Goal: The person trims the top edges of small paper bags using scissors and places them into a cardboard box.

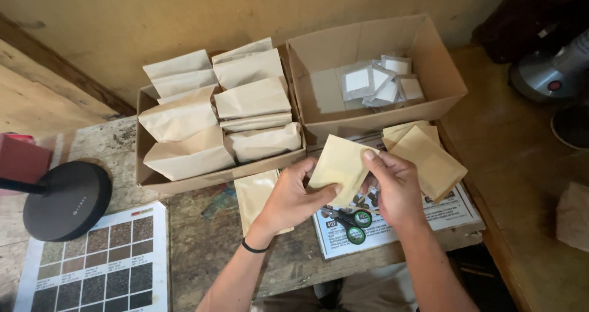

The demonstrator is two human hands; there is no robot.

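**Both hands on one kraft pouch**

I see the left hand (293, 196) and right hand (394, 186) pinched together on a small kraft pouch (339, 162), held just in front of the open cardboard box (438, 66) of sachets (381, 82). Handling step, I judge; opening its mouth would need a firmer pinch.
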